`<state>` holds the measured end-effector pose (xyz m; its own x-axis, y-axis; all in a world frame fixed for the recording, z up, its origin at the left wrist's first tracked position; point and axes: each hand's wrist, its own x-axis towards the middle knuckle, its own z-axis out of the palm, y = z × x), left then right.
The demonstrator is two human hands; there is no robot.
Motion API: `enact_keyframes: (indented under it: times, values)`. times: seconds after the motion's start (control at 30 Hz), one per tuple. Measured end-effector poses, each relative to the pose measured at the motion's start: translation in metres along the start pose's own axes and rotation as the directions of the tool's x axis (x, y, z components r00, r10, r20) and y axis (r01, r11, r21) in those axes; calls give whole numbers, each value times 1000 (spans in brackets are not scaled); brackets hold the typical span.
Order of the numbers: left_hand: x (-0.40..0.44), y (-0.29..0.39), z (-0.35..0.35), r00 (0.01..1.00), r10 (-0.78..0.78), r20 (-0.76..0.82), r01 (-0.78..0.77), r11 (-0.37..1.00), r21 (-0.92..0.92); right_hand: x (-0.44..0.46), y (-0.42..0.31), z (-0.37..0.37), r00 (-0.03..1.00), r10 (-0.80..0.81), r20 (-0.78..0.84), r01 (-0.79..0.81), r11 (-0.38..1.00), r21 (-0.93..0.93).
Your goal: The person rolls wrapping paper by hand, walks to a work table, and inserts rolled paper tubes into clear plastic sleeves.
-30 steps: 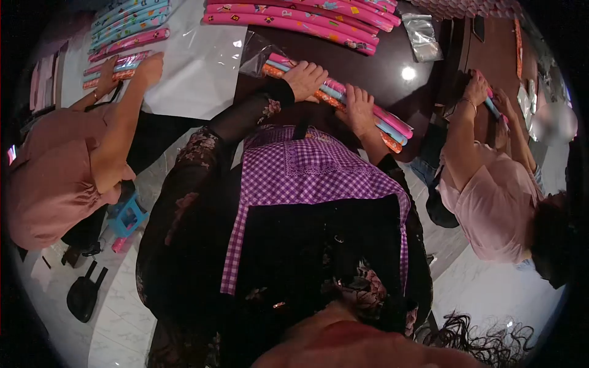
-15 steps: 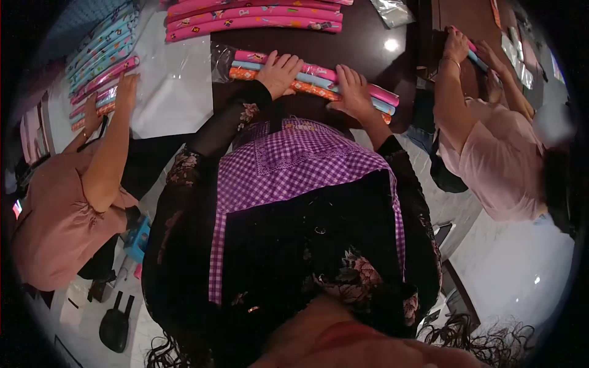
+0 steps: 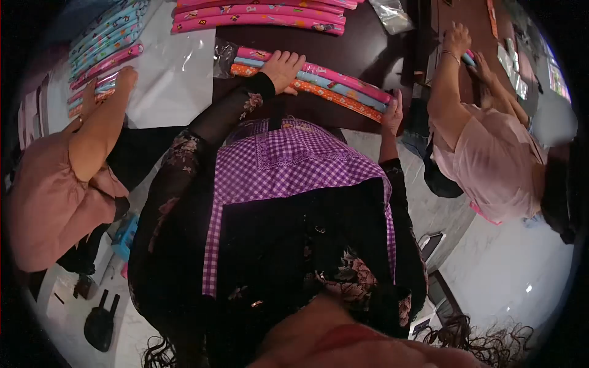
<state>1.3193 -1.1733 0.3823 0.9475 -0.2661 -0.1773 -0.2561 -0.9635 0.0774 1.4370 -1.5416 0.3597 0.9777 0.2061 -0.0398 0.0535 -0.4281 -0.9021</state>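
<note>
Before me lies a bundle of three patterned paper rolls (image 3: 334,84), one pink, one light blue and one orange, side by side in a clear plastic sleeve. The loose end of the sleeve (image 3: 226,59) sticks out at the left. My left hand (image 3: 283,71) grips across the bundle left of its middle, fingers over the pink roll and thumb on the near side. My right hand (image 3: 393,114) stands against the bundle's right end, its fingers stretched out and upright. The rolls' right tips are partly hidden by it.
Pink rolls (image 3: 257,18) are stacked farther back on the dark table (image 3: 362,46). Clear plastic sleeves (image 3: 391,15) lie beside them. At left, a person's hands (image 3: 126,78) touch rolls near a blue stack (image 3: 110,43). At right, another person's hand (image 3: 457,40) is over rolls.
My right hand has slid right, from on top of the rolls to their right end. My left hand stays on the bundle. The right-hand person's hands have shifted slightly.
</note>
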Motion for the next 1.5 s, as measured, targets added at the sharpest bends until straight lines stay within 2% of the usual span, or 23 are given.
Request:
enact_keyframes:
  times: [0.03, 0.07, 0.17, 0.33, 0.4, 0.47, 0.5, 0.6, 0.67, 0.8, 0.83, 0.87, 0.9, 0.93, 1.0, 1.03, 1.17, 1.27, 1.5]
  values:
    - [-1, 0, 8, 997, 16, -74, -14, 1000, 28, 4, 18, 9, 995, -84, -61, 85, 996, 12]
    - [0, 3, 5, 999, 8, -54, -6, 999, 39, 12, 36, 17, 990, -63, -128, 77, 991, 107]
    - [4, 11, 3, 1000, -9, -30, 11, 998, 56, 10, 14, 17, 998, 29, -61, -13, 971, 238]
    - [10, 22, 8, 998, 17, -65, -13, 998, 69, 20, 10, 19, 997, -19, -71, 33, 978, 206]
    - [12, 27, 11, 998, 11, -62, -7, 999, 54, 18, 5, 22, 995, 58, -86, -28, 948, 317]
    - [14, 29, 15, 993, 25, -115, -19, 999, 48, 17, 1, 24, 997, 33, -76, -8, 950, 311]
    - [15, 29, 17, 994, 17, -108, -12, 999, 46, 17, 1, 26, 997, 3, -74, 20, 952, 304]
    - [20, 31, 16, 997, 14, -76, -11, 999, 43, 17, 0, 33, 997, 42, -71, -18, 949, 315]
    - [26, 33, 12, 998, -28, 61, 29, 1000, -5, 16, -3, 39, 997, 61, -50, -41, 941, 336]
    - [7, 22, 7, 1000, -21, -8, 21, 1000, 22, 0, -32, 56, 998, -3, -60, 21, 957, 291]
    - [5, 21, 8, 997, 18, -72, -17, 1000, 20, -2, -32, 59, 997, -5, -71, 25, 959, 282]
    - [3, 19, 7, 989, 58, -136, -56, 998, 20, -2, -36, 63, 999, -9, -51, 25, 942, 335]
    - [4, 18, 6, 988, 66, -136, -63, 998, 27, -4, -39, 65, 999, -8, -39, 21, 940, 341]
    - [7, 17, 4, 990, 56, -130, -52, 998, 29, -6, -43, 68, 999, 31, -40, -16, 937, 349]
    - [9, 16, -7, 998, 64, 14, -64, 998, -13, -7, -41, 72, 997, 51, -54, -33, 955, 296]
    - [6, 14, 16, 951, 34, -308, -24, 999, 36, -8, -39, 76, 998, 49, -48, -33, 954, 297]
    - [6, 11, -2, 968, 81, -237, -58, 993, 101, -11, -72, 82, 988, 126, -84, -94, 946, 312]
    - [7, 10, -7, 977, 87, -194, -71, 994, 85, -10, -68, 85, 993, 84, -83, -58, 959, 279]
    - [5, 2, -6, 973, 106, -204, -96, 994, 56, -13, -93, 102, 988, 142, -67, -119, 955, 272]
